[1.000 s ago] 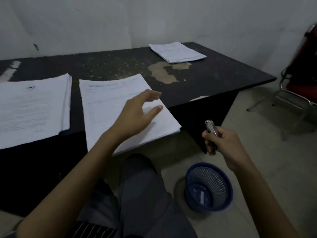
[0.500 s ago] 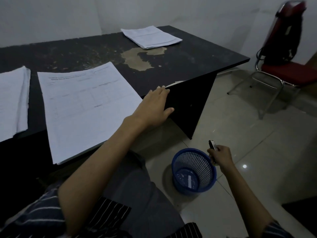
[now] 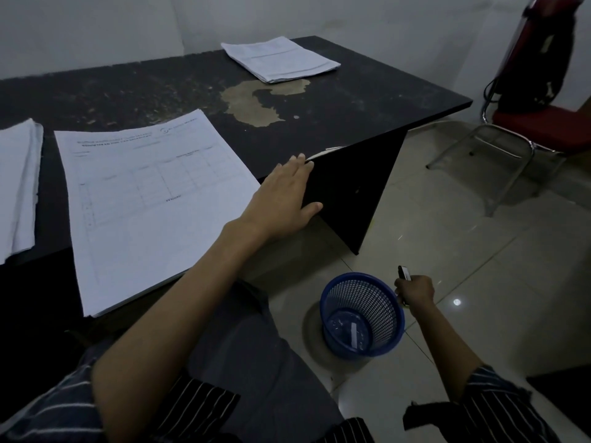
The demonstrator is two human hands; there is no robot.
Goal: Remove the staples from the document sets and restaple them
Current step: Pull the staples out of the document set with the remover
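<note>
**Left hand flat at the table edge, right hand holding a tool by the bin**

We rest our left hand [image 3: 281, 196] flat on the front edge of the black table [image 3: 367, 100]. The fingers lie straight and together and grip nothing, and the thumb hangs over the edge against the dark side panel. The hand sits just beside the right edge of the nearest document set [image 3: 153, 199], and the wrist crosses that set's lower right corner. This set lies face up, slightly turned, and its near end juts past the table edge towards our lap.

Our right hand [image 3: 415, 292] is low, next to the rim of the blue mesh bin [image 3: 361, 318] on the tiled floor. Its fingers are curled round a small metal tool [image 3: 403, 272], whose tip points up out of the fist. We cannot tell from here exactly what kind of tool it is. A white slip [image 3: 354, 335] lies in the bin's bottom.

A second stack of papers [image 3: 16, 187] lies at the table's left, well apart from a third stack [image 3: 281, 59] at the far corner. A red chair [image 3: 540, 126] stands beyond the table.
</note>
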